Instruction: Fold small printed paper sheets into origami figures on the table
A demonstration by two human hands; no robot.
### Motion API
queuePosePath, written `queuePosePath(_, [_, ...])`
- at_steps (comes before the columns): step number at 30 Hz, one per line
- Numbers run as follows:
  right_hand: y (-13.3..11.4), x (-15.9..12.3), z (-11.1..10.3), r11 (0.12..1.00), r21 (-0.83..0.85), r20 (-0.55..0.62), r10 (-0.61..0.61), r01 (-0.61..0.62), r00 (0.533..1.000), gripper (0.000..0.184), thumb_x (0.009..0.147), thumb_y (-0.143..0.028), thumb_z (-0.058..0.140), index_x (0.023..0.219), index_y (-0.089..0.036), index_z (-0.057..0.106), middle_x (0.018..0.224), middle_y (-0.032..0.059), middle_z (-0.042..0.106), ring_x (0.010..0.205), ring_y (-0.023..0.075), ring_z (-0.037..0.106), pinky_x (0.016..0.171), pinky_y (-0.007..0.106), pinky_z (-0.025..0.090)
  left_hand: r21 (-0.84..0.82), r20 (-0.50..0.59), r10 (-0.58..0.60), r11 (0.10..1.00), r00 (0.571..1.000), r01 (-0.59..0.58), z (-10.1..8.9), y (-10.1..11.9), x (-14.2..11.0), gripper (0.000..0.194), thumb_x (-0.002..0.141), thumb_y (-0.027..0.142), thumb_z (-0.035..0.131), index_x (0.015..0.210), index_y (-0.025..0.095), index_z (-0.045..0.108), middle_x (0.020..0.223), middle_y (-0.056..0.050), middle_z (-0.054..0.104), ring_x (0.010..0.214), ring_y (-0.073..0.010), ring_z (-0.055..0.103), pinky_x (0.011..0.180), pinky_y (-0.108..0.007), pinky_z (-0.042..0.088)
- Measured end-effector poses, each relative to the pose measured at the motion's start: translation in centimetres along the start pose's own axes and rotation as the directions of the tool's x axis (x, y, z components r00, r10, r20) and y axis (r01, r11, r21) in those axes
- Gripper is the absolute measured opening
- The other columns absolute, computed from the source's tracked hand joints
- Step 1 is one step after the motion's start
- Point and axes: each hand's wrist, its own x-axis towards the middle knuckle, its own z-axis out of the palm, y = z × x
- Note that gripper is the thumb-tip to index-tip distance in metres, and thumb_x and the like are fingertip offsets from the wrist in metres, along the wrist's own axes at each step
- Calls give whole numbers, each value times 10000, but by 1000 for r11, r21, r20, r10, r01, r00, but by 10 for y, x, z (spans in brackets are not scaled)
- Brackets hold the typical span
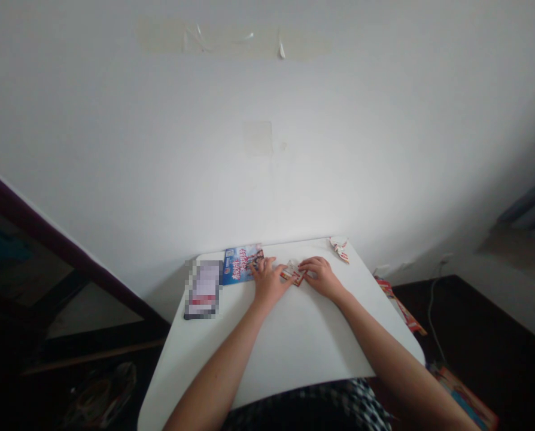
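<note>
A small red-and-white piece of paper (298,279), seemingly folded, lies on the white table (303,335) between my two hands. My left hand (267,281) rests with its fingers spread over the right edge of a blue printed booklet (236,267). Its thumb reaches to the left side of the paper. My right hand (322,278) has its fingers bent together at the paper's right edge, partly covering it. The fine detail of that grip is too small to make out.
A blurred-out phone (203,290) lies at the table's left edge. Crumpled paper (339,248) sits in the far right corner, near the wall (258,191). Printed papers (400,305) and a cable (431,311) are on the right, below table level.
</note>
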Motion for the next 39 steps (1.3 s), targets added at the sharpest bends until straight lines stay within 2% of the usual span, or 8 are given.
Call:
queuePosePath(14, [5,2,-1,998,66,14,9,-10,1000,272,832,-173,711,1062,-294,791,1126,59,769,1127,261,646,1030,474,478,19,33,-2,1000,999,1,-4,5,-1,420,800,566,766,1139,318,770,1421,-105,588,1378,-367,424,1230,-673,160])
queuePosePath(21, [7,3,-2,995,101,-16,21,-19,1000,273,785,-159,758,1026,-279,802,1095,63,780,1128,272,652,1013,471,500,-13,73,41,999,996,-40,1,2,-1,474,818,553,759,1272,429,712,1455,-86,556,1400,-368,412,1212,-719,128])
queuePosePath(31, [13,3,4,994,106,-25,41,-38,999,253,777,-181,791,1008,-284,805,1060,66,789,1118,284,653,998,479,512,16,81,41,999,996,-42,6,0,-1,514,844,628,686,1323,444,676,1486,-101,534,1422,-363,395,1217,-719,95])
queuePosePath(39, [11,3,1,991,117,8,61,-62,998,254,783,-181,798,1014,-286,806,1083,64,780,1136,285,632,1019,470,490,22,66,44,999,997,-45,7,-1,-1,521,824,626,707,1312,443,688,1492,-98,536,1416,-380,398,1225,-710,80])
